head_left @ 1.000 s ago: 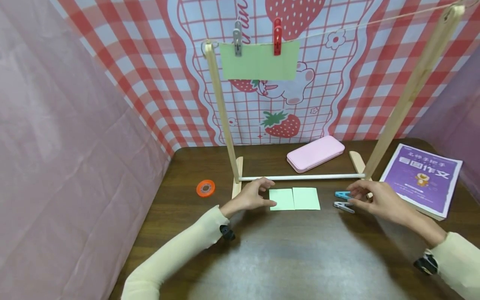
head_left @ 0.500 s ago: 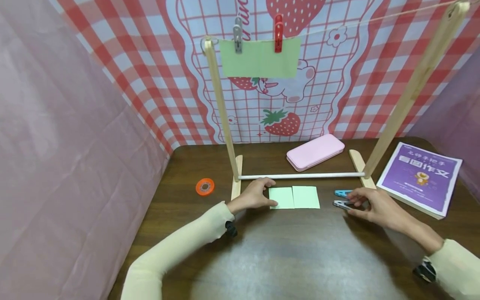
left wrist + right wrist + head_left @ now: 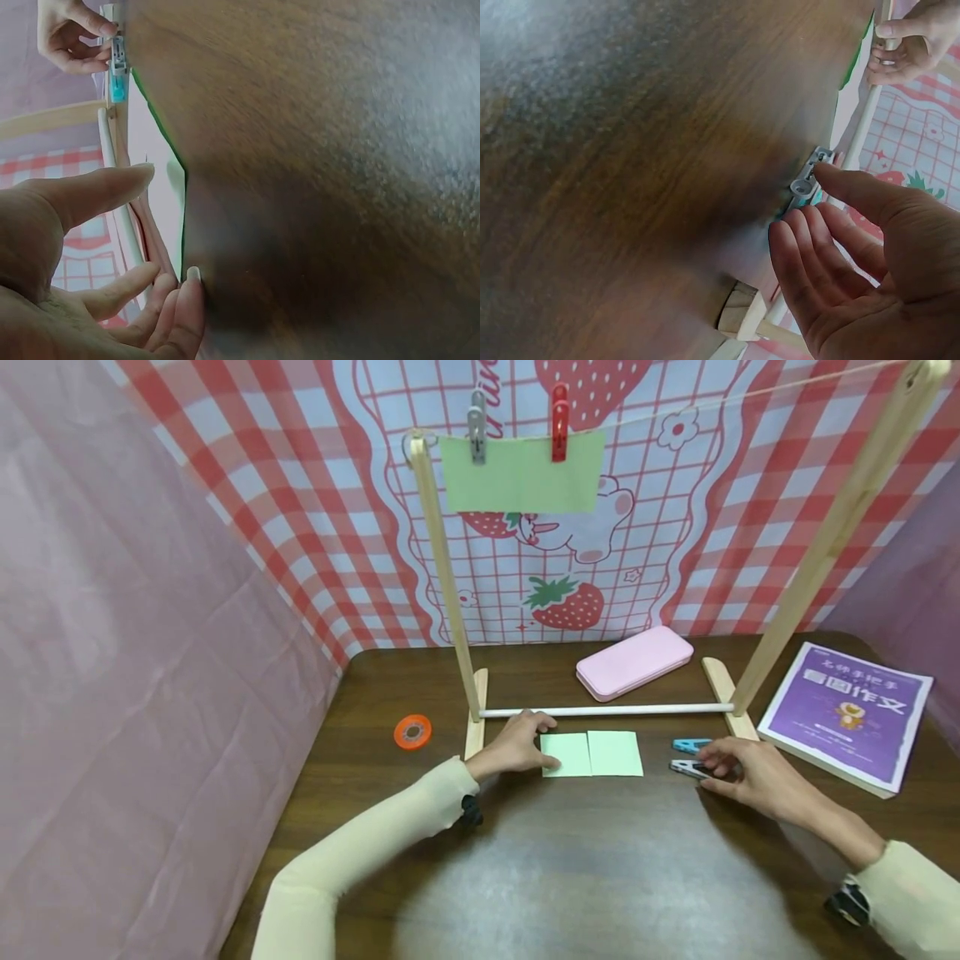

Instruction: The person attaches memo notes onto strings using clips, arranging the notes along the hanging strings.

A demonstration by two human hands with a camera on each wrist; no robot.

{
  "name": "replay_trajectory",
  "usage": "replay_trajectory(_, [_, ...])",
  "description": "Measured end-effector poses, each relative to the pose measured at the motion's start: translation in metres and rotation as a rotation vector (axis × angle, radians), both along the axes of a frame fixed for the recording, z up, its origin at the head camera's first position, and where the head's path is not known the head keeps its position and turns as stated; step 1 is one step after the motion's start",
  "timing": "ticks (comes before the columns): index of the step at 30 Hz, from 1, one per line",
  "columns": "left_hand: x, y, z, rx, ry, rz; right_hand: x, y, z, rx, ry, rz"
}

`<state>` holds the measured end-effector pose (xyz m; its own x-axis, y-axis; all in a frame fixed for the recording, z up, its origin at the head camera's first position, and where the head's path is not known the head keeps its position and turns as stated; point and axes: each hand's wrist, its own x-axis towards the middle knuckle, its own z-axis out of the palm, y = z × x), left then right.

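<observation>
Two pale green paper squares (image 3: 615, 753) lie side by side on the brown table. My left hand (image 3: 519, 745) is at their left end, thumb over the left square's edge, fingers loosely bent; the left wrist view shows the thumb apart from the fingers. A blue clothespin (image 3: 690, 745) and a grey clothespin (image 3: 688, 768) lie right of the squares. My right hand (image 3: 761, 781) hovers at their right ends, partly covering them. In the right wrist view, a gap separates thumb and fingers around the grey clothespin (image 3: 804, 184); whether they touch it, I cannot tell.
A wooden frame (image 3: 832, 539) carries a string, where a red clothespin (image 3: 559, 423) and a grey one hold green paper (image 3: 525, 481). Its white crossbar (image 3: 607, 710) runs behind the squares. Around are an orange tape roll (image 3: 412, 732), pink case (image 3: 634, 663) and purple book (image 3: 847, 714).
My right hand has moved slightly down and settled beside the clothespins, its thumb now by the grey one. The left hand stays at the squares. The head view has shifted slightly.
</observation>
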<state>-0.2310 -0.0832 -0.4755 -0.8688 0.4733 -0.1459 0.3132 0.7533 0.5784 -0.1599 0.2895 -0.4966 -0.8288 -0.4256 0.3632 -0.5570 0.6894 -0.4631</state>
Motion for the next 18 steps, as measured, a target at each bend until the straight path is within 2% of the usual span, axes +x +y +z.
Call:
replay_trajectory(13, [-0.0017, 0.0043, -0.0017, -0.009, -0.004, 0.040, 0.0018, 0.0007, -0.0039, 0.038, 0.125, -0.047])
replay_trajectory(18, [-0.0034, 0.0016, -0.0025, 0.017, 0.005, 0.046, 0.0039, -0.0014, -0.0044, 0.038, 0.116, -0.028])
